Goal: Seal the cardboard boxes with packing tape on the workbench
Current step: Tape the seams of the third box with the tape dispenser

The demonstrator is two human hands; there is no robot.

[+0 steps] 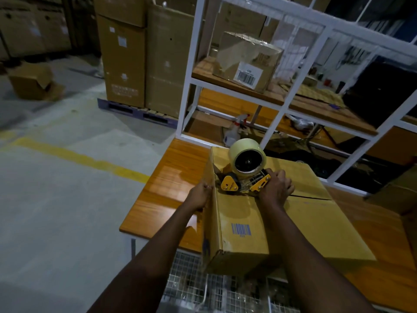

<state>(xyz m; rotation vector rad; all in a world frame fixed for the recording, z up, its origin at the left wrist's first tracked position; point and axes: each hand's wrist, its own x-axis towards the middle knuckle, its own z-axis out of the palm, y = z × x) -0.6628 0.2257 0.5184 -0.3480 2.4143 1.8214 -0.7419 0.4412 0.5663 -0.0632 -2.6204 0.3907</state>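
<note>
The handle of the tape dispenser (243, 177) is covered by the right hand (276, 188) gripping it. The left hand (199, 195) lies against the cardboard box (248, 218); its fingertips are too dim to tell pressing from gripping. Print on the far box's label (248, 75) is unreadable, and the workbench (171, 177) runs off the right edge.

Both forearms (158, 240) are bare along all their visible length. The left hand (199, 195) shows a small pale glint on one finger (perhaps a ring, too small to tell); the right hand (275, 188) is bare.
</note>
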